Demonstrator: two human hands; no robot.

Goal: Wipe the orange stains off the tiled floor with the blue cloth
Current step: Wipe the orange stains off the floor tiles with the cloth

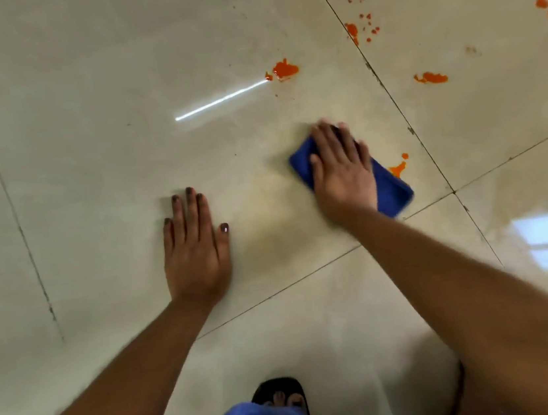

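The cloth (390, 182) is a deep blue rectangle, folded flat, lying on the glossy cream floor (87, 161) at about 3 o'clock from frame centre. The right hand (340, 171) lies flat on top of it, fingers straight and spread, pressing down rather than clutching, so that grip is loose. One small orange stain (399, 168) sits right at the cloth's 1 o'clock edge. A bigger wet blob (283, 70) is up at 12 o'clock, and more splatter (361, 29) is scattered toward 1 and 2 o'clock across the grout line (390, 96). The left hand (194, 248) is flat on bare tile at 9 o'clock of the cloth, well apart, grip released, holding nothing. A sandal (281, 391) peeks in at 6 o'clock.
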